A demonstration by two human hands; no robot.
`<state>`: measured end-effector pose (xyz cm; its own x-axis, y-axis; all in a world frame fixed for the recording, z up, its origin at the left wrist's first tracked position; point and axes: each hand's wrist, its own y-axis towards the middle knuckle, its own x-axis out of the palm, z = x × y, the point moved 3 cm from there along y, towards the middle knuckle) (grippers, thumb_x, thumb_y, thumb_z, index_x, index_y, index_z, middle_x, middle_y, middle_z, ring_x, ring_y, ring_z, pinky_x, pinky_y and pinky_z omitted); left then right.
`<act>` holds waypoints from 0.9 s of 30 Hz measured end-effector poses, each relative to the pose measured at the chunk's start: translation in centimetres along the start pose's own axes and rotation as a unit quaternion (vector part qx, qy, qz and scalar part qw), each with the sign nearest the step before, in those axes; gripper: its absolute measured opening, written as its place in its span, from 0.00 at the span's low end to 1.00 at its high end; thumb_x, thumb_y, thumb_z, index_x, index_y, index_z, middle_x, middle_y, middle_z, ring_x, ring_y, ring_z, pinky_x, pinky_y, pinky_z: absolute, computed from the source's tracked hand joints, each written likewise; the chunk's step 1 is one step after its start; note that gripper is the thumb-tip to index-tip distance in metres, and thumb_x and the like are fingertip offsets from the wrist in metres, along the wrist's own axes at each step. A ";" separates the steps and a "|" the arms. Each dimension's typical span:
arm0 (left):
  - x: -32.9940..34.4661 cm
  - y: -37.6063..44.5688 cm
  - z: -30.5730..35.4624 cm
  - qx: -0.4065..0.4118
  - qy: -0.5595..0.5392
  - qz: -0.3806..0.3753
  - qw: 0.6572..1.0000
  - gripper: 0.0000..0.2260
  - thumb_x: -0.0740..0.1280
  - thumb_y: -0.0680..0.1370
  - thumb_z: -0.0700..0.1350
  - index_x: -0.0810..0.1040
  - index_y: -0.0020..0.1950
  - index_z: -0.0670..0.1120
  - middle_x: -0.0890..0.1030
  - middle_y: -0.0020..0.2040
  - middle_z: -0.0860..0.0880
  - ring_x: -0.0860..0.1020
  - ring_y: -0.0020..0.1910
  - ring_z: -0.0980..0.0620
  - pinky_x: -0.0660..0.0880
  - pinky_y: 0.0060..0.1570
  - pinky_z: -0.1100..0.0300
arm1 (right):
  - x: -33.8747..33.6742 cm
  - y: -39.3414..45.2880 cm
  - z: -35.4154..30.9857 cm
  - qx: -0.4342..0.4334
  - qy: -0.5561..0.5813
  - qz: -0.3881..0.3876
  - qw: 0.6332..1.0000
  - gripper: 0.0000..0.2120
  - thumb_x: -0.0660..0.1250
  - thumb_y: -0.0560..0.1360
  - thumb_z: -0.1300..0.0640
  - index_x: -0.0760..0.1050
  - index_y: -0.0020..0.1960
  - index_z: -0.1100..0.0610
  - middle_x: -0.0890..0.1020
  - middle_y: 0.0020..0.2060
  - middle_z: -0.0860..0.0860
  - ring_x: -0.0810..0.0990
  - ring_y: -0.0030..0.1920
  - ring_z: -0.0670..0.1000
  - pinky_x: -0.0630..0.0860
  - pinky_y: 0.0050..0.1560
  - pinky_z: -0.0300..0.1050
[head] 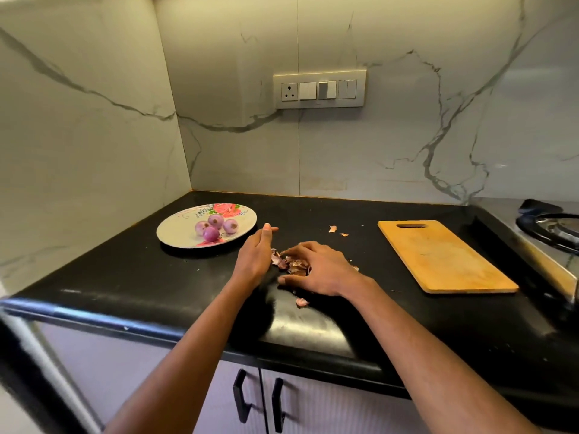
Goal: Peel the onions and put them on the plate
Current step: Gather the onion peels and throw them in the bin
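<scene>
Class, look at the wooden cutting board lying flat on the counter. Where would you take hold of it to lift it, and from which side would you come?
Grip the cutting board at its slotted handle end, the far short edge by the wall. The slot lets fingers hook through, whereas the board lies flat on the counter, leaving little to pinch elsewhere. Come from above on its left, since the stove crowds its right.

**What you can't make out**

Your right hand [316, 270] covers most of the onion skins [289, 261]. The stove [551, 228] runs off the right edge. Your left hand [255, 256] stands edge-on, its palm hidden.
</scene>
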<state>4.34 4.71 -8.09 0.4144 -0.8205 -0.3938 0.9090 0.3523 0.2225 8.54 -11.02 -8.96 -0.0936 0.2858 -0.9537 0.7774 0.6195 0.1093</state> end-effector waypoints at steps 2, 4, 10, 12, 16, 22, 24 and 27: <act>-0.3 -0.2 -0.1 0.003 0.007 -0.002 1.000 0.23 0.48 0.86 0.57 0.76 0.70 0.49 0.75 0.71 0.46 0.72 0.70 0.50 0.64 0.62 0.60 | -0.1 0.2 -0.1 -0.002 -0.035 0.032 0.999 0.26 0.59 0.75 0.28 0.68 0.68 0.37 0.71 0.68 0.46 0.69 0.67 0.55 0.67 0.67 0.58; -0.5 -0.6 0.0 0.011 0.012 -0.003 1.000 0.23 0.49 0.86 0.56 0.76 0.70 0.48 0.76 0.70 0.46 0.72 0.68 0.51 0.64 0.62 0.60 | -0.2 0.2 -0.1 -0.015 -0.046 0.060 0.997 0.19 0.61 0.78 0.36 0.71 0.65 0.41 0.74 0.62 0.47 0.72 0.62 0.55 0.71 0.62 0.54; -0.5 -1.2 0.5 0.029 0.036 -0.007 0.999 0.22 0.50 0.86 0.54 0.77 0.69 0.46 0.77 0.68 0.46 0.71 0.60 0.57 0.63 0.58 0.62 | -0.7 0.2 -0.1 -0.041 0.000 0.101 0.994 0.10 0.66 0.79 0.50 0.76 0.59 0.52 0.76 0.51 0.49 0.77 0.53 0.53 0.71 0.51 0.44; -0.2 -1.0 0.9 0.034 0.045 -0.014 0.998 0.22 0.50 0.86 0.54 0.77 0.70 0.45 0.77 0.68 0.47 0.70 0.60 0.58 0.63 0.58 0.62 | -1.0 0.1 -0.1 -0.034 0.008 0.105 0.994 0.10 0.67 0.79 0.51 0.76 0.58 0.53 0.76 0.50 0.50 0.76 0.51 0.51 0.70 0.50 0.43; 0.2 -0.7 1.2 0.037 0.042 -0.023 0.998 0.22 0.50 0.86 0.54 0.76 0.70 0.46 0.77 0.69 0.47 0.71 0.63 0.57 0.64 0.59 0.62 | -1.4 0.8 0.0 -0.005 0.070 0.126 0.990 0.05 0.69 0.78 0.51 0.77 0.53 0.51 0.76 0.46 0.49 0.77 0.47 0.50 0.74 0.48 0.46; -0.3 -0.5 1.0 0.030 0.037 -0.020 0.999 0.22 0.50 0.86 0.54 0.76 0.70 0.45 0.77 0.68 0.46 0.70 0.60 0.58 0.64 0.58 0.62 | -2.1 1.8 -0.1 0.035 0.150 0.173 0.973 0.05 0.70 0.78 0.52 0.79 0.46 0.53 0.81 0.40 0.50 0.78 0.42 0.50 0.72 0.45 0.45; -0.7 -0.6 0.8 0.023 0.036 -0.013 0.999 0.22 0.50 0.86 0.54 0.76 0.70 0.45 0.77 0.67 0.46 0.71 0.60 0.57 0.64 0.57 0.62 | -2.5 1.9 -0.2 0.048 0.184 0.198 0.962 0.06 0.70 0.78 0.51 0.80 0.47 0.54 0.82 0.38 0.49 0.78 0.39 0.48 0.71 0.37 0.38; -1.4 -1.0 0.3 0.017 0.036 -0.003 0.999 0.22 0.51 0.86 0.54 0.76 0.70 0.44 0.77 0.68 0.46 0.73 0.64 0.54 0.64 0.58 0.63 | -2.6 2.3 -0.8 0.068 0.228 0.198 0.951 0.06 0.70 0.77 0.51 0.81 0.46 0.53 0.82 0.37 0.48 0.78 0.36 0.45 0.70 0.33 0.34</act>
<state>2.88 5.37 -7.44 0.4113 -0.7880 -0.4582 0.9104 0.3301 0.2495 10.07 -9.75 -6.03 -0.0123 0.7834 -0.6214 0.8784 0.3054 0.3676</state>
